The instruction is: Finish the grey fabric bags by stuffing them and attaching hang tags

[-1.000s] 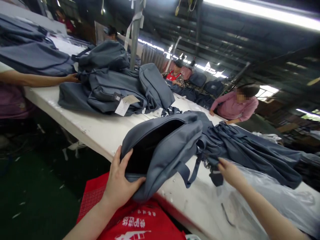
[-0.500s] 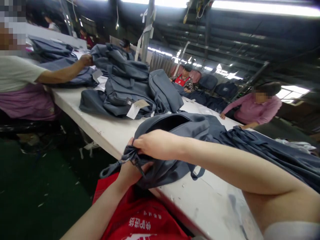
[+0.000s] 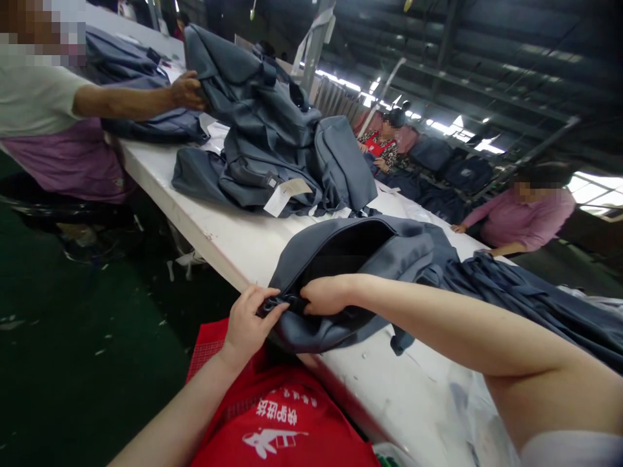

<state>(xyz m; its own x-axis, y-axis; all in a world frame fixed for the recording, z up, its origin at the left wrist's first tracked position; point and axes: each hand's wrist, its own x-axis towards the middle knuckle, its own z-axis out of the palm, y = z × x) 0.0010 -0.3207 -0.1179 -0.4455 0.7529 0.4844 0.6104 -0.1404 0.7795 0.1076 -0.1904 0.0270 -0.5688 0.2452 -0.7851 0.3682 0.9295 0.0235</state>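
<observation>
A dark blue-grey backpack (image 3: 413,259) lies on the white table in front of me, its zipped mouth gaping. At the near end of that opening, my left hand (image 3: 250,318) pinches the bag's edge between thumb and fingers. My right hand (image 3: 327,295) reaches into the mouth close beside it, fingers curled down on the fabric there. Its fingertips are partly hidden by the bag, so what exactly they grip is unclear. A short strap (image 3: 402,340) hangs from the bag's near side onto the table.
More bags (image 3: 272,155) are piled farther along the white table (image 3: 214,240), a paper tag (image 3: 287,194) on one. At left, a co-worker's hand (image 3: 187,91) grips a bag on the pile. Dark fabric (image 3: 535,298) lies at right, near a co-worker in pink (image 3: 530,217).
My left hand has come out from under the bag's end to its edge. My right hand has moved right, into the mouth, which gapes wider. The co-worker at left has lifted a bag higher.
</observation>
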